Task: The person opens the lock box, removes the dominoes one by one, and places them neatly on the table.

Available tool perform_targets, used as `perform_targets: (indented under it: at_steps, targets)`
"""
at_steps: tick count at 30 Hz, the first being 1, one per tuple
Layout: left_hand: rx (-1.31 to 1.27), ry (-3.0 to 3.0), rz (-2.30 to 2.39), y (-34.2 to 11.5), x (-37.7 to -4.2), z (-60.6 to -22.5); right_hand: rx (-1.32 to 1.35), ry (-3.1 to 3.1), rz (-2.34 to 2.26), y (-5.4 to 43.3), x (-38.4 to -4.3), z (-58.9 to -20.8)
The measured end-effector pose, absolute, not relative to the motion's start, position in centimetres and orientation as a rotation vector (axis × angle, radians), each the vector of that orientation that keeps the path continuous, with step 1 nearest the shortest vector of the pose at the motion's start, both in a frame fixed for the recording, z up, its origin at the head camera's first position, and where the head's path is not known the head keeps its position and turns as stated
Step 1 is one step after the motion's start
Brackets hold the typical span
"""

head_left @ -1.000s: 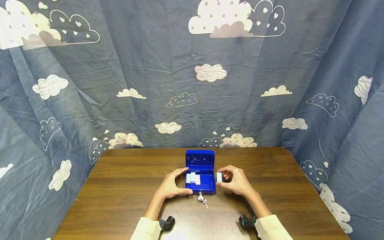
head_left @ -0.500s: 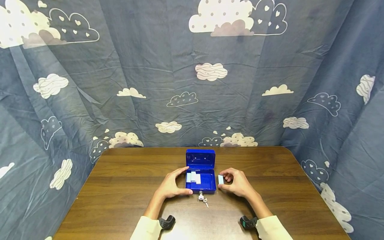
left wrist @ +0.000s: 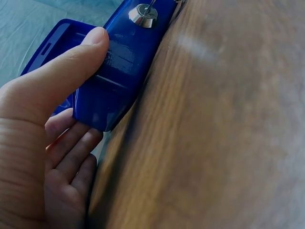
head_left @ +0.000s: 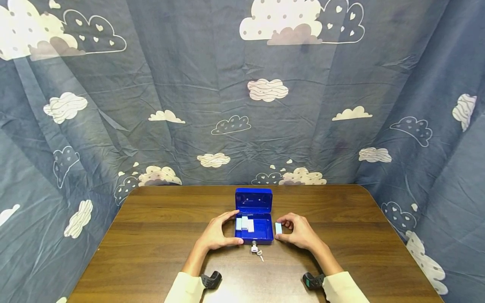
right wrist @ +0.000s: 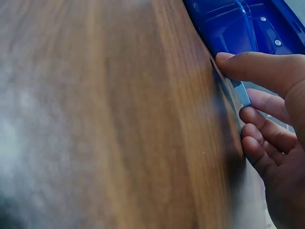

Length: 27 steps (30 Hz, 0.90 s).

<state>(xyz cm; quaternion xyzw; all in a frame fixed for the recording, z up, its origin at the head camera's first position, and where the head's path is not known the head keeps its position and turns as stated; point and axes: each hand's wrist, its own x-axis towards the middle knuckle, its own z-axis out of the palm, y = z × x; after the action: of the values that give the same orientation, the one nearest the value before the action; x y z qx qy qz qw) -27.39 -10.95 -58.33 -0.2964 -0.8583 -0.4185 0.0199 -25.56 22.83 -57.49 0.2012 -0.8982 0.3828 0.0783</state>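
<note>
Pale blue block point(head_left: 278, 228), pinched between thumb and finger of the right hand point(head_left: 298, 230), is just right of the blue box point(head_left: 265, 242); the left hand point(head_left: 215, 234), thumb and fingers spread wide, grips the box's left end (thumb on the front face).

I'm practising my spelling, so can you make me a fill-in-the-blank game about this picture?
1. The open box is coloured ____.
2. The ____ hand holds a block beside the box.
3. One key sits in the box's ____.
4. The curtain is printed with pale ____.

Missing words: blue; right; lock; clouds.
</note>
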Motion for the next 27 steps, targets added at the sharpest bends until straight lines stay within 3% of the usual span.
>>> perform_targets:
  at_steps: [27]
  targets:
    - [-0.926,-2.687,-1.32,-10.95,-27.29,-58.08,0.601,-2.724,1.193,23.18,-25.38,-57.31]
